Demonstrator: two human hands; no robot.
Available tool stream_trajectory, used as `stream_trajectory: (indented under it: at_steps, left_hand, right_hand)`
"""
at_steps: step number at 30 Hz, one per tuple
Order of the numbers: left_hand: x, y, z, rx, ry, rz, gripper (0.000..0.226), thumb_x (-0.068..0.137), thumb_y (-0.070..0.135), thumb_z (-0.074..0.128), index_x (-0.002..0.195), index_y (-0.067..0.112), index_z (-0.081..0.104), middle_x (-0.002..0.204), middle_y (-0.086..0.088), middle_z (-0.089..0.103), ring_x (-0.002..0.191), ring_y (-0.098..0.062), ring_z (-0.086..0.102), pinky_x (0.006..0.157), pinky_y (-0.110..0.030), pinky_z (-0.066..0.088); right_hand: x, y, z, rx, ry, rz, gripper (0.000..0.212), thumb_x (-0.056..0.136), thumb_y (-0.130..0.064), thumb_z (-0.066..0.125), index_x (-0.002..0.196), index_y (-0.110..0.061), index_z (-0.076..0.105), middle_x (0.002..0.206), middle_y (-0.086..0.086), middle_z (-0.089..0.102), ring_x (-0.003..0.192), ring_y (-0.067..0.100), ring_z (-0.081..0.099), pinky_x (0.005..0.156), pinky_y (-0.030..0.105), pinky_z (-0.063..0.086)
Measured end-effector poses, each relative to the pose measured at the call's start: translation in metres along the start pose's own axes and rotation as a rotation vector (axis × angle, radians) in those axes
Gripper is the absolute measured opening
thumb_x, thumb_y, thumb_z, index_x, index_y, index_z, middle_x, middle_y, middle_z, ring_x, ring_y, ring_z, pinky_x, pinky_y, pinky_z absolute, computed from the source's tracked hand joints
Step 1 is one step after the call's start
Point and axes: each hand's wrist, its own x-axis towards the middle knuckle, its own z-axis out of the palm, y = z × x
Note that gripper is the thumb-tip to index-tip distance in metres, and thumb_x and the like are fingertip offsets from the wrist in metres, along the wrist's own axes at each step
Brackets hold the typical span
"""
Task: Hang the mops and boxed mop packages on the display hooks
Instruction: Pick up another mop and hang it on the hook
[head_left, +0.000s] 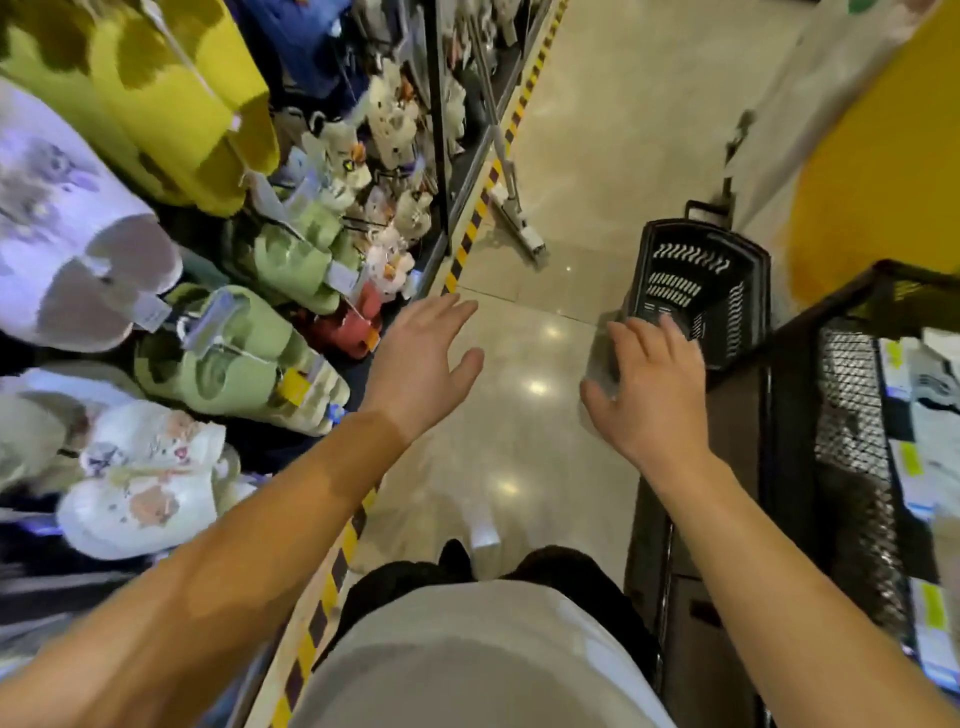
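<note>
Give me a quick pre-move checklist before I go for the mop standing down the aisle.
1. Left hand free: ok, fingers spread, holding nothing.
2. Right hand free: ok, fingers relaxed, holding nothing.
3. Mop located: ok, it stands on the floor by the rack's edge, ahead of both hands.
4. Path to the mop: ok, the floor between shows bare tile, with the black basket off to the right.
5. Mop within reach from here: not ok, it is well beyond the fingertips; likely needs steps forward.
6. Free display hook for it: cannot tell, none is plainly visible.
</note>
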Motion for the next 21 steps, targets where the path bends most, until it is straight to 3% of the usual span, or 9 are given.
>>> stream_trajectory:
  at_steps: [3,8,13,21]
  left_hand:
    - [0.075,-0.005,0.002,-0.007,-0.025,-0.028,0.055,0.095,0.035,0.059,0.145,0.016,0.047,0.153,-0.008,0.043,0.143,-0.026,0.033,0.117,-0.030,0.016]
    - [0.200,-0.022,0.027,0.016,0.027,-0.020,0.059,0.087,0.043,0.052,0.136,0.010,0.058,0.141,-0.014,0.056,0.133,-0.033,0.047,0.113,-0.041,0.032]
    - [0.329,-0.019,0.046,0.061,0.026,-0.102,0.054,0.092,0.034,0.063,0.142,0.017,0.052,0.150,-0.007,0.047,0.141,-0.028,0.038,0.117,-0.039,0.024]
    - [0.509,-0.013,0.053,0.058,0.080,-0.219,0.054,0.093,0.034,0.061,0.145,0.020,0.049,0.153,-0.004,0.043,0.144,-0.024,0.033,0.118,-0.037,0.022]
  right_hand:
    - [0.071,0.007,0.006,0.031,0.014,0.020,0.063,0.089,-0.035,0.067,0.145,-0.012,0.049,0.149,0.011,0.049,0.148,0.039,0.029,0.121,0.056,0.020]
    - [0.201,0.037,0.027,0.028,0.030,-0.016,0.065,0.090,-0.038,0.065,0.148,-0.012,0.046,0.151,0.011,0.046,0.150,0.037,0.025,0.122,0.052,0.018]
    - [0.340,0.082,0.044,0.033,0.009,-0.065,0.065,0.082,-0.035,0.072,0.138,-0.007,0.055,0.140,0.017,0.057,0.141,0.045,0.038,0.113,0.059,0.032]
    - [0.547,0.115,0.028,0.020,-0.031,-0.206,0.064,0.086,-0.036,0.067,0.143,-0.011,0.050,0.147,0.013,0.052,0.145,0.042,0.032,0.117,0.059,0.027]
